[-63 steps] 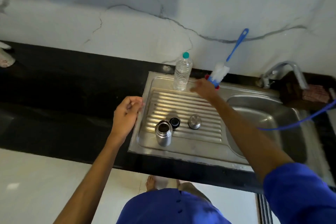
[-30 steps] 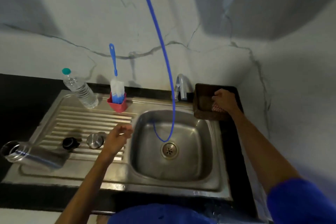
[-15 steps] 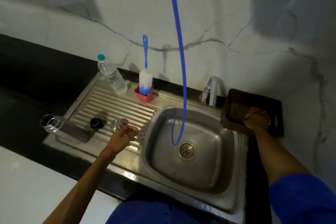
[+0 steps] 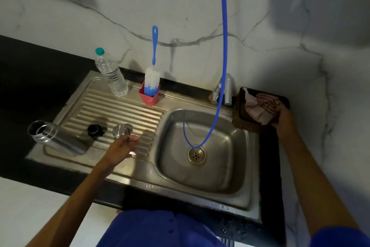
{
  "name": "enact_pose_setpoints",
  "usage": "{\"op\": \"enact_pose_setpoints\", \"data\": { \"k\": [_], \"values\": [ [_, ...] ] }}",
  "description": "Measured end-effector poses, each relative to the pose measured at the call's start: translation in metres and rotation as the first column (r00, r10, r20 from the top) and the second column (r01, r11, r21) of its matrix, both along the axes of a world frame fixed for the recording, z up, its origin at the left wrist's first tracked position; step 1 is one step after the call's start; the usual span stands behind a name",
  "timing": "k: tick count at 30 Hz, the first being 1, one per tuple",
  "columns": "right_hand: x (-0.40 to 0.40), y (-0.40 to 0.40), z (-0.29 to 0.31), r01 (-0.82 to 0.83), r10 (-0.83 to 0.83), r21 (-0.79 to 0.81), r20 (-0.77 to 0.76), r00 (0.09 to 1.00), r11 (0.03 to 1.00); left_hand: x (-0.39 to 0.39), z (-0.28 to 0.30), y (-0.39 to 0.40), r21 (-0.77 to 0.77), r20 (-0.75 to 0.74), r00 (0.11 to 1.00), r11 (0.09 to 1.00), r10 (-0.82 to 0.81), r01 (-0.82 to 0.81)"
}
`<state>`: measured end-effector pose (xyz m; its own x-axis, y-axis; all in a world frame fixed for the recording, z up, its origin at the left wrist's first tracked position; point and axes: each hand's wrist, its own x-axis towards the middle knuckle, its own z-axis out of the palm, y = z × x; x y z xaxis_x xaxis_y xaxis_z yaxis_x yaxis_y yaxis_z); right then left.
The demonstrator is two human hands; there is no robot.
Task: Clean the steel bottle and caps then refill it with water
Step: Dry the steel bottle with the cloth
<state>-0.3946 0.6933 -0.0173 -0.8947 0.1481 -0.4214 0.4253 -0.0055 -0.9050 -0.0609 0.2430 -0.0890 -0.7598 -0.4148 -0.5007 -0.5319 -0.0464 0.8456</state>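
Marble wall behind black desk (image 4: 40,90) with steel sink (image 4: 202,166). Head view: one steel bottle (image 4: 54,138) stands uncapped at drainboard's left corner, mouth open, probably for washing. Two caps lie on ribs beside it: black cap (image 4: 94,130), steel cap (image 4: 121,130). Left hand (image 4: 122,148) hovers near steel cap, fingers loose, holding nothing. Right hand (image 4: 280,116) grips one cloth (image 4: 260,109) over brown basket (image 4: 242,120), likely for wiping. One bottle brush (image 4: 152,78) upright in red holder (image 4: 149,96); one plastic water bottle (image 4: 111,74) behind drainboard, perhaps for refill.

We look steeply down from head height, close over the sink (image 4: 200,196), facing the marble wall (image 4: 180,6) behind it.
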Motion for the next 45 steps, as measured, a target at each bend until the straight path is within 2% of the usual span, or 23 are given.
{"op": "enact_pose_setpoints", "data": {
  "k": [2, 5, 8, 10, 12, 14, 16, 18, 20, 21, 25, 26, 28, 32, 35, 37, 39, 41, 42, 45],
  "values": [
    [0.033, -0.004, 0.011, 0.003, -0.003, -0.214, 0.004, 1.000, 0.977, -0.005, -0.008, -0.008, -0.008, 0.002, 1.000, 1.000, -0.017, 0.017],
    [0.104, -0.032, 0.024, 0.006, 0.024, -0.377, 0.076, 0.997, 0.926, -0.005, -0.013, -0.017, -0.038, -0.003, 1.000, 0.999, -0.024, 0.024],
    [0.166, -0.060, 0.015, -0.020, 0.099, -0.411, 0.172, 0.980, 0.911, 0.003, -0.025, -0.029, -0.097, 0.018, 0.999, 0.994, -0.045, 0.047],
    [0.201, -0.079, -0.005, -0.119, 0.230, -0.438, 0.210, 0.950, 0.891, 0.010, -0.029, -0.036, -0.123, 0.045, 0.998, 0.991, -0.053, 0.058],
    [0.223, -0.097, -0.026, -0.204, 0.282, -0.319, 0.222, 0.933, 0.926, 0.016, -0.029, -0.037, -0.216, 0.033, 0.999, 0.975, -0.042, 0.048],
    [0.238, -0.106, -0.052, -0.243, 0.239, 0.001, 0.176, 0.955, 0.970, 0.025, -0.021, -0.030, -0.330, 0.031, 0.995, 0.938, -0.097, 0.102],
    [0.251, -0.114, -0.066, -0.363, 0.310, 0.313, 0.205, 0.928, 0.878, 0.032, -0.016, -0.021, -0.362, 0.027, 0.981, 0.913, -0.192, 0.188],
    [0.258, -0.119, -0.084, -0.464, 0.381, 0.476, 0.265, 0.885, 0.747, 0.033, -0.022, -0.026, -0.366, 0.023, 0.971, 0.902, -0.238, 0.230],
    [0.254, -0.115, -0.118, -0.560, 0.496, 0.503, 0.270, 0.826, 0.659, 0.028, -0.030, -0.042, -0.454, 0.042, 0.975, 0.865, -0.218, 0.214],
    [0.255, -0.125, -0.112, -0.605, 0.543, 0.516, 0.287, 0.789, 0.606, 0.026, -0.032, -0.051, -0.542, 0.036, 0.978, 0.818, -0.207, 0.193],
    [0.276, -0.190, -0.044, -0.629, 0.679, 0.675, 0.253, 0.689, 0.386, 0.024, -0.050, -0.077, -0.791, 0.003, 0.989, 0.604, -0.150, 0.094],
    [0.278, -0.200, -0.033, -0.613, 0.691, 0.700, 0.236, 0.684, 0.367, 0.020, -0.050, -0.080, -0.814, 0.024, 0.992, 0.573, -0.126, 0.092],
    [0.279, -0.214, -0.014, -0.576, 0.704, 0.717, 0.168, 0.690, 0.394, 0.012, -0.056, -0.087, -0.824, 0.128, 0.990, 0.550, -0.053, 0.136],
    [0.275, -0.225, 0.013, -0.521, 0.702, 0.705, 0.046, 0.711, 0.481, -0.001, -0.057, -0.101, -0.751, 0.325, 0.945, 0.615, 0.028, 0.240],
    [0.266, -0.224, 0.020, -0.542, 0.673, 0.546, -0.054, 0.738, 0.639, -0.012, -0.054, -0.104, -0.737, 0.407, 0.913, 0.599, 0.023, 0.314],
    [0.263, -0.222, 0.022, -0.504, 0.545, 0.255, -0.128, 0.828, 0.825, -0.016, -0.054, -0.103, -0.763, 0.425, 0.903, 0.561, 0.062, 0.321],
    [0.261, -0.221, 0.026, -0.380, 0.369, -0.109, -0.104, 0.923, 0.919, -0.020, -0.053, -0.103, -0.822, 0.413, 0.904, 0.471, 0.107, 0.320],
    [0.261, -0.219, 0.030, -0.217, 0.273, -0.458, 0.060, 0.960, 0.862, -0.025, -0.047, -0.102, -0.882, 0.324, 0.941, 0.392, 0.099, 0.262],
    [0.258, -0.214, 0.030, -0.148, 0.263, -0.564, 0.127, 0.956, 0.813, -0.027, -0.040, -0.097, -0.899, 0.245, 0.965, 0.394, 0.096, 0.189],
    [0.250, -0.206, 0.033, -0.077, 0.280, -0.692, 0.185, 0.942, 0.718, -0.022, -0.001, -0.070, -0.840, -0.043, 0.982, 0.525, 0.187, -0.136]
  ]
}}
